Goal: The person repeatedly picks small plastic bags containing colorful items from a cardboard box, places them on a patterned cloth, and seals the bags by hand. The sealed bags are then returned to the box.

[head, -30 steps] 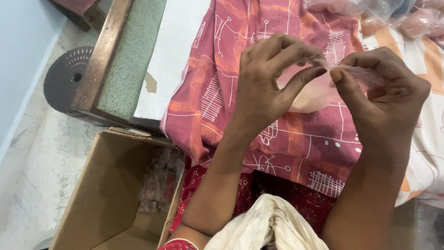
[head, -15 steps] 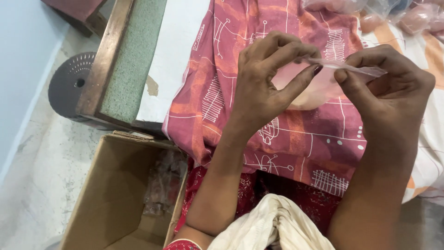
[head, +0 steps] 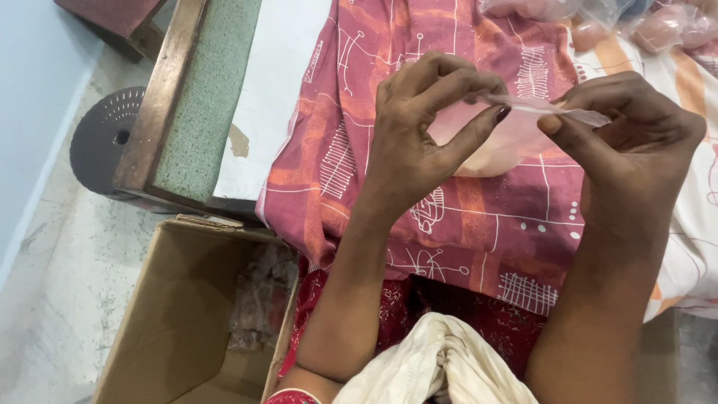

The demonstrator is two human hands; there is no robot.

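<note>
Both hands are raised over a red and maroon patterned cloth (head: pixel 479 224) spread on a bed. My left hand (head: pixel 422 123) pinches the top edge of a small clear plastic bag (head: pixel 523 108) between thumb and fingers. My right hand (head: pixel 628 142) grips the same edge from the other side, so the rim is stretched flat between them. A pale pink rounded object (head: pixel 493 146) hangs inside the bag below my fingers.
An open cardboard box (head: pixel 179 314) with plastic-wrapped items sits on the floor at lower left. A wooden-framed green board (head: pixel 202 97) lies along the bed edge, beside a dark perforated disc (head: pixel 101 135). More bagged pink items (head: pixel 658 26) lie at top right. Cream fabric (head: pixel 441 370) rests on my lap.
My hands have drawn slightly apart, pulling the bag's top edge flatter and tauter. The view has shifted a little to the left.
</note>
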